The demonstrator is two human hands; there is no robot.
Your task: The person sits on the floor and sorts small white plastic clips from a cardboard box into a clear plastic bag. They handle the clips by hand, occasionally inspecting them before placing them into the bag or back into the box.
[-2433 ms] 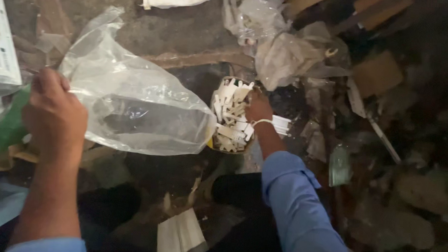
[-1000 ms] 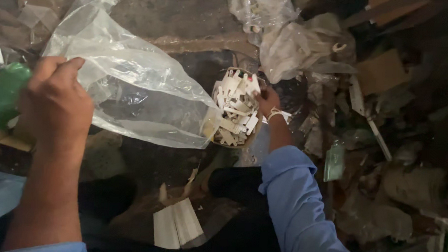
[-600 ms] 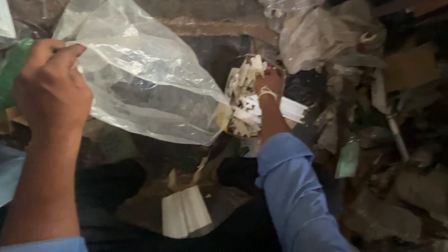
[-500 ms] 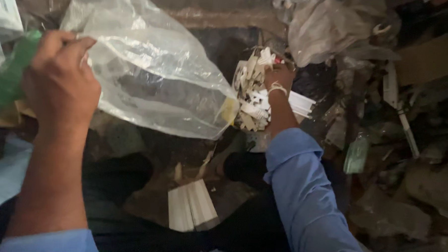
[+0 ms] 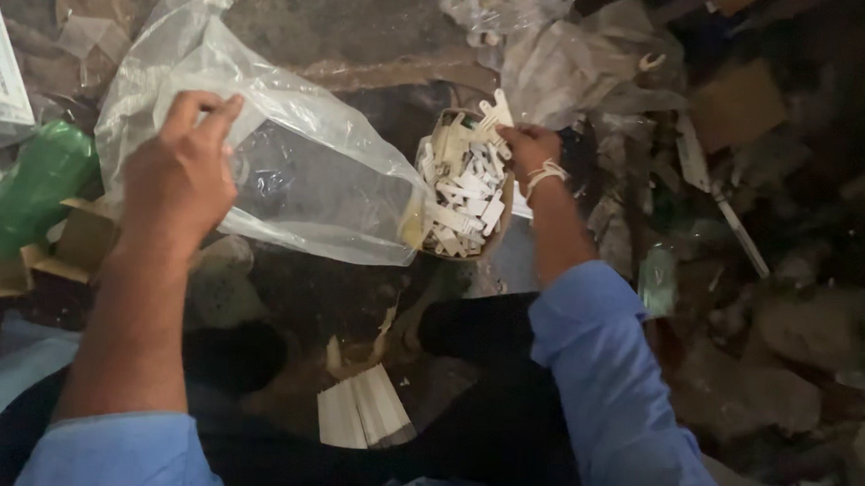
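Observation:
My left hand (image 5: 178,172) grips the upper edge of a large clear plastic bag (image 5: 292,161) and holds it up, its mouth facing right. My right hand (image 5: 530,149), a pale band at the wrist, holds a brown cardboard tray (image 5: 495,231) tilted on its side against the bag's mouth. The tray is packed with several small white plastic pieces (image 5: 461,191). Both of my arms are in blue sleeves.
A green bottle (image 5: 32,191) lies at the left beside brown cardboard. Folded white card pieces (image 5: 361,410) lie on the ground near my knees. Crumpled plastic sheets (image 5: 564,56), a cardboard scrap (image 5: 739,105) and dark rubble crowd the right side.
The view has shifted a little. My right hand has kept the tray of white pieces tilted at the bag's mouth, and my left hand has shifted its hold on the bag's edge.

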